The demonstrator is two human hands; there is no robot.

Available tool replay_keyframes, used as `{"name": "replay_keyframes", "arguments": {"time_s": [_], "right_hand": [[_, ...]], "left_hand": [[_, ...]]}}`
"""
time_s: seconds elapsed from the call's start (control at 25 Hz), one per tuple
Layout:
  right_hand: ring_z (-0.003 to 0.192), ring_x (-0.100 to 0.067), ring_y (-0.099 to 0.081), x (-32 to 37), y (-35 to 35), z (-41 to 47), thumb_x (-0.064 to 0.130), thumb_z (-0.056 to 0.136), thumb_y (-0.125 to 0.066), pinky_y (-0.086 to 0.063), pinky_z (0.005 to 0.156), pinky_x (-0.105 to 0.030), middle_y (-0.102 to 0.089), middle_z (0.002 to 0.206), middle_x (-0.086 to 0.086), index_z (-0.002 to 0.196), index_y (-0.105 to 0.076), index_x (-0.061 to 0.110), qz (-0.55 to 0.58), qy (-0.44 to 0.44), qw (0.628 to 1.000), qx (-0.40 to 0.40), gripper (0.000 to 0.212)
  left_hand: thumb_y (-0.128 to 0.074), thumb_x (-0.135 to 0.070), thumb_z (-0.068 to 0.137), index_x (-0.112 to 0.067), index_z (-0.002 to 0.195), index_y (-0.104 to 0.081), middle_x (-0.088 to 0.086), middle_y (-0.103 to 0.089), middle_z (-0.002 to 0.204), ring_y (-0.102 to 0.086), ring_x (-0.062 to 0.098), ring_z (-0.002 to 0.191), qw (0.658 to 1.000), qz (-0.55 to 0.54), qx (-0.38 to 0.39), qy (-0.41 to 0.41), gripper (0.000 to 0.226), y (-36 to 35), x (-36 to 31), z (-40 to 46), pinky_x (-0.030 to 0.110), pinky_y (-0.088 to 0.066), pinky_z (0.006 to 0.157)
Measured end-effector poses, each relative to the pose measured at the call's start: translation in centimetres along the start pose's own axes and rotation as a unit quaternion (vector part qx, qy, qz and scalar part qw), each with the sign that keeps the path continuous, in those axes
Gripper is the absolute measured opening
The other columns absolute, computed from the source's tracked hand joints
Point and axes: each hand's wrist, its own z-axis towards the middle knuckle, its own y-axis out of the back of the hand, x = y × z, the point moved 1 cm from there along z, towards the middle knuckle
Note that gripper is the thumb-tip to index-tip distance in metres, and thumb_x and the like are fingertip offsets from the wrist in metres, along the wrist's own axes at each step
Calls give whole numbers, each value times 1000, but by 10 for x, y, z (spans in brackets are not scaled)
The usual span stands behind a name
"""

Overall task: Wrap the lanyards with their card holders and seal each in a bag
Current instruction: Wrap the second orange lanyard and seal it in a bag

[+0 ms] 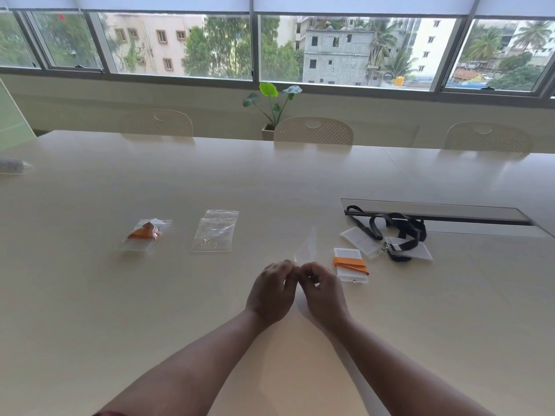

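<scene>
Nearest, the left hand [274, 291] and right hand [322, 291] met fingertip to fingertip, both pinching the near edge of a clear bag [307, 247] that stood up off the table [90, 295], apparently working its mouth open. Just right lay the orange-wrapped card holder [350, 265], probably next to go in. Farther off waited the black lanyards [393, 231], spare bags [215, 231] and one sealed bag [144, 234].

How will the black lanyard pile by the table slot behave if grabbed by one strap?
Probably floppy: the black lanyards lie in loose tangled loops, so one strap would likely drag the rest. Their clear card holders look thin and light, clipped on, so they would likely dangle and swing. On the glossy table they may slide readily.
</scene>
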Motion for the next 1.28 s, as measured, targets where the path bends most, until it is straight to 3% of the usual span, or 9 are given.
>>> {"name": "replay_keyframes", "arguments": {"time_s": [0.2,0.32,0.44,0.56,0.72,0.92,1.08,1.2,1.28], "right_hand": [[71,-8,-60,1,-1,-2,11,90,-71,-43,62,-19,-67,74,8,80,-68,21,3,3,1000,-11,15],[73,-8,-59,3,0,-3,6,88,-68,-39,63,-12,-65,74,7,78,-66,19,-20,20,999,-25,17],[72,-7,-56,4,0,-1,12,90,-67,-39,63,-13,-63,73,7,77,-62,21,-11,9,999,-29,17],[72,-7,-59,3,0,0,27,93,-67,-45,64,-20,-65,76,8,82,-63,24,9,-5,1000,-5,13],[66,-3,-57,0,1,1,23,96,-63,-45,61,-19,-67,73,9,83,-65,26,50,-22,998,18,14],[64,-4,-56,0,1,2,20,95,-60,-43,61,-19,-65,70,9,78,-64,23,56,-22,998,31,18],[59,-2,-50,-1,0,2,25,95,-58,-40,58,-27,-61,65,11,72,-61,19,28,-24,998,49,24],[60,-5,-51,-1,0,3,28,94,-57,-41,60,-32,-61,65,8,73,-62,16,26,-27,998,58,25],[60,-4,-52,0,0,4,31,91,-56,-41,59,-30,-62,65,8,73,-64,17,33,-31,997,62,25]], "left_hand": [[-46,-23,98,-34,79,-42,-16,-47,66,-46,14,66,1000,-10,-8,7,22,2,-4,0,31,-38,64],[-49,-29,94,-27,76,-51,-12,-54,64,-45,8,59,999,-28,-16,38,18,4,-2,1,29,-40,59],[-50,-34,96,-15,73,-53,-4,-56,63,-48,17,58,999,-20,-8,38,30,3,-3,0,37,-45,56],[-45,-34,96,-14,76,-58,-3,-60,68,-54,22,65,1000,-11,16,8,31,4,-5,-1,40,-48,60],[-43,-42,101,-12,73,-50,-1,-58,66,-52,26,66,999,-15,36,32,41,4,-6,-1,45,-47,63],[-38,-45,97,-28,71,-52,-4,-62,65,-59,20,65,997,-28,37,64,34,8,-6,1,43,-49,64],[-39,-45,98,-48,72,-51,-20,-61,65,-53,7,58,997,-15,28,72,29,9,-8,1,35,-41,57],[-41,-44,99,-50,73,-50,-29,-60,69,-49,0,55,997,-6,28,70,29,8,-6,1,31,-30,57],[-41,-44,99,-49,73,-50,-22,-59,65,-49,5,56,997,-8,32,73,28,8,-5,1,33,-33,56]]}}
